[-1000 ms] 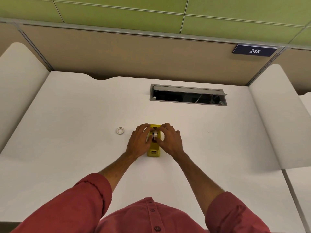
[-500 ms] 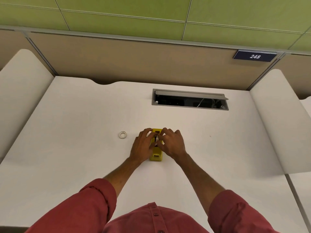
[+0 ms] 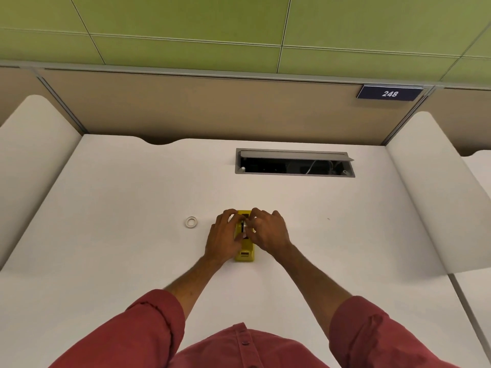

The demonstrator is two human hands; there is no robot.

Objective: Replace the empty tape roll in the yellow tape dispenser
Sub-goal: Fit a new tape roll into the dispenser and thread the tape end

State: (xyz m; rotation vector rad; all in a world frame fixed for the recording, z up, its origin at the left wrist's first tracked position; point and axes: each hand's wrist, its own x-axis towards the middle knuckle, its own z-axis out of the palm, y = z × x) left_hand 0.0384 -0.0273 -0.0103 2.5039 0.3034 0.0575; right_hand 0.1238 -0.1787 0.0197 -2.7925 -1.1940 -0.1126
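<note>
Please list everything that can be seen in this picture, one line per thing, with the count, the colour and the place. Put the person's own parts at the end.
tape dispenser: 1, yellow, on the desk between the two hands
small ring: 1, white, flat on the desk, left of the dispenser, apart from it
desk: 1, white, fills the middle of the view
cable hatch: 1, grey frame, dark inside, lid raised, far side of the desk
side panels: 2, white, left and right edges of the desk
partition wall: 1, beige, behind the desk
number plate: 1, dark blue, reads 248, upper right
left hand: 1, on the dispenser's left side
right hand: 1, on the dispenser's right side
sleeves: 2, red, bottom of the view
</note>
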